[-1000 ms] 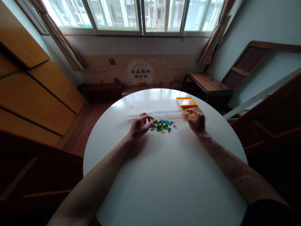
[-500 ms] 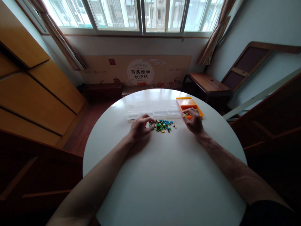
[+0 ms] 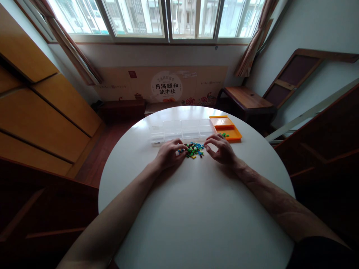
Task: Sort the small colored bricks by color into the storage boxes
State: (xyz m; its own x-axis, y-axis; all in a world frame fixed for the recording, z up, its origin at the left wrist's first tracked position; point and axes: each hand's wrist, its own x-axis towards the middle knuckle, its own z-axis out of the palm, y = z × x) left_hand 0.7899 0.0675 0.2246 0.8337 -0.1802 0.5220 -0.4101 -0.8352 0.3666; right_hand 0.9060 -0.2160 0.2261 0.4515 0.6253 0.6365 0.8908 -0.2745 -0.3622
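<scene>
Head view: both bare hands rest on the round white table (image 3: 196, 209), either side of a small pile of coloured building bricks (image 3: 194, 149). The left hand (image 3: 168, 154) lies with its fingers curled, fingertips touching the pile's near-left edge. Whether they pinch a brick cannot be told (the pieces are too small). The right hand (image 3: 221, 151) sits just right of the pile, thumb and forefinger drawn close with a narrow gap between them. If a brick is held there, it does not show. Just beyond the left fingertips stands a clear compartment box (image 3: 182, 129). Beyond the right fingers, touching that box's end, lies an orange tray (image 3: 231, 131) with a few green bricks (image 3: 223, 135) in it.
</scene>
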